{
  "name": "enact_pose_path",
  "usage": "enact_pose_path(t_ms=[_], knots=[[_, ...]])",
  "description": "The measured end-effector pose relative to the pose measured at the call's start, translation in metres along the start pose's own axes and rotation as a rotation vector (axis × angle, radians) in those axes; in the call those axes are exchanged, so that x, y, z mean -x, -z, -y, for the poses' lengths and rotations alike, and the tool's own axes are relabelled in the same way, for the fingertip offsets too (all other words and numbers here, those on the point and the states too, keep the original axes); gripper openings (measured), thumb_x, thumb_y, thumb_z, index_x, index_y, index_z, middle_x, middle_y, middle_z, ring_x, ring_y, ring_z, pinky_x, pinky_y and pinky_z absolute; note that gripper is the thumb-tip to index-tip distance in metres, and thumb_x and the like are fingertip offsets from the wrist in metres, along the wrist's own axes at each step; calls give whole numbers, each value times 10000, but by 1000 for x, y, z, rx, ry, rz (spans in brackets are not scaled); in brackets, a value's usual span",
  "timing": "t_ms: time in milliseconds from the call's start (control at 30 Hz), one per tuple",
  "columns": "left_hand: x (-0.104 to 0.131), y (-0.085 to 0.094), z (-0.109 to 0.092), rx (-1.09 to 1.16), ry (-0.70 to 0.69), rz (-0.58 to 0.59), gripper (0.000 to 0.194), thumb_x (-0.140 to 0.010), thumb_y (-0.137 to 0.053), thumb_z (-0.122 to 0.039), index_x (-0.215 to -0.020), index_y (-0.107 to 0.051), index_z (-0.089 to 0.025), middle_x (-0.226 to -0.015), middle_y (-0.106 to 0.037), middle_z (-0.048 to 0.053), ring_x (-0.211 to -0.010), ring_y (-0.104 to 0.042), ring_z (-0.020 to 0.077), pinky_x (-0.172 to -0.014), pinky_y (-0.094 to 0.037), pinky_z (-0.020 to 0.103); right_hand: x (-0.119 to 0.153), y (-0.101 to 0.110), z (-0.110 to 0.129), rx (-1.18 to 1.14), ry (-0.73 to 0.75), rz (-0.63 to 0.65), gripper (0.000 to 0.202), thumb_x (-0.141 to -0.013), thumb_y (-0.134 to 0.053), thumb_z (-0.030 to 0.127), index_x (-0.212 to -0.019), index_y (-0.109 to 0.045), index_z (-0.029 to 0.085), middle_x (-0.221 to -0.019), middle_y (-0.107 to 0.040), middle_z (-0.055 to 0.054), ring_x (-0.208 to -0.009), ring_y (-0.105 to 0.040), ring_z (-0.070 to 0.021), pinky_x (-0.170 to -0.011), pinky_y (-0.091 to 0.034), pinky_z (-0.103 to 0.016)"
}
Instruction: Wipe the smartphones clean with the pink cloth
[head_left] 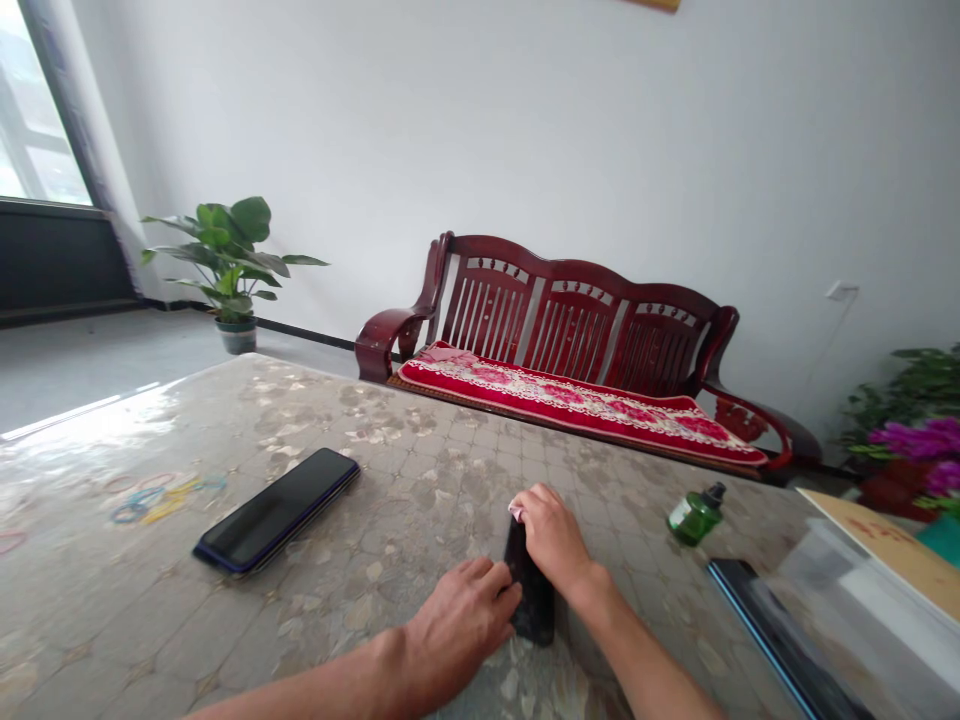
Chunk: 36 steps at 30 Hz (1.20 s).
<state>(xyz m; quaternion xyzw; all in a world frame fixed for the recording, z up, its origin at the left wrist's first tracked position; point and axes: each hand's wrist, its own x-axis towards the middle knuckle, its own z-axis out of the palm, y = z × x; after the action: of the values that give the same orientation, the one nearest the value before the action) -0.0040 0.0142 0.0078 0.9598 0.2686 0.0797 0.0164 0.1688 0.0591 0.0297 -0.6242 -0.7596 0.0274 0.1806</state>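
A black phone point(537, 612) lies on the patterned tablecloth point(420, 560) in front of me, its dark face up. My left hand point(463, 628) is closed at the phone's left edge, the fingers curled against it. Over the far end of the phone, my right hand point(553, 538) is closed on a small pale pink wipe point(516, 510); only a corner of it sticks out past the fingers. The hand hides that part of the phone, and I cannot tell whether the wipe is cloth or paper.
At the left lie another phone point(281, 510) and several coloured rubber bands point(161, 497). On the right are a green spray bottle point(695, 514), a dark phone with a blue edge point(780, 630) and a clear plastic box point(862, 590). A wooden bench point(574, 330) stands beyond the table.
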Motion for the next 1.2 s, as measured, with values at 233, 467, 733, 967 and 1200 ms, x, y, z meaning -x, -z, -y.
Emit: enact_pose_path(t_ms=[233, 467, 733, 967, 1200], knots=[[0, 0, -1, 36, 41, 9, 223, -951, -600, -318, -1122, -610, -175, -1038, -637, 51, -933, -586, 237, -823, -514, 351, 20, 1, 13, -6, 85, 83, 266, -892, -457, 63, -855, -663, 227, -926, -634, -26, -929, -576, -166, -827, -397, -236], [0, -4, 0, 28, 45, 9, 183, -957, -584, -299, -1091, -608, -176, -1018, -624, 62, -923, -582, 232, -830, -508, 349, 3, -3, 4, -2, 19, 4, 270, -910, -436, 68, -855, -653, 219, -929, -639, -33, -930, -574, -165, -838, -402, -231], [1, -6, 0, 21, 29, -18, 157, -950, -595, -290, -1064, -605, -183, -996, -627, 55, -907, -587, 233, -815, -507, 348, -1, -1, 2, -12, 2, 26, 260, -905, -451, 87, -859, -668, 222, -941, -650, -39, -946, -592, -160, -850, -408, -230], [2, -4, -2, 9, 29, -11, 157, -953, -592, -292, -1060, -606, -178, -990, -633, 52, -902, -591, 231, -804, -508, 345, -5, 6, 3, -53, 18, 100, 256, -902, -456, 113, -847, -681, 219, -912, -647, -29, -908, -598, -146, -816, -402, -222], [1, -5, 0, 4, 26, -11, 170, -944, -606, -298, -1060, -607, -173, -987, -631, 50, -896, -588, 231, -798, -506, 346, -12, -2, 5, 38, 2, 63, 255, -909, -454, 87, -851, -672, 206, -936, -643, -46, -927, -585, -161, -825, -392, -233]])
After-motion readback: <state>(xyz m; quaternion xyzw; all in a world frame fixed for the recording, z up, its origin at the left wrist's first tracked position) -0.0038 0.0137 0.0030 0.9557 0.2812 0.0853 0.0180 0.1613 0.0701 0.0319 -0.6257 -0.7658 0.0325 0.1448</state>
